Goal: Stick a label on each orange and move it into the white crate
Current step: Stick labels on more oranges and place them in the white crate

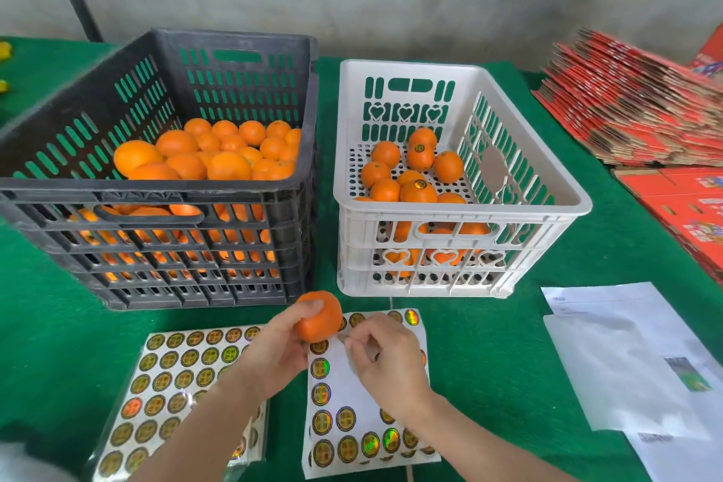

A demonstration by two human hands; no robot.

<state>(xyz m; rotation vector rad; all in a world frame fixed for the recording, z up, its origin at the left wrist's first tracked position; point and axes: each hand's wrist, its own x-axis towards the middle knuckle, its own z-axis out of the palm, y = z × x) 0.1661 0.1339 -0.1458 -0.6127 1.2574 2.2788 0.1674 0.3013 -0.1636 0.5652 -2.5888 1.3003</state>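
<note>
My left hand [276,352] grips an orange [319,315] just above the near table, in front of the two crates. My right hand [385,358] hovers over a partly used sticker sheet [352,395], its fingertips pinched together close to the orange; a label between them cannot be made out. The black crate [156,192] at left is filled with unlabelled oranges [219,156]. The white crate [461,207] at right holds several oranges [414,178], some showing round labels.
A full sticker sheet [172,380] lies under my left forearm. White papers [633,364] lie at the near right. Stacks of flat red cartons [641,102] cover the far right of the green tabletop [508,344].
</note>
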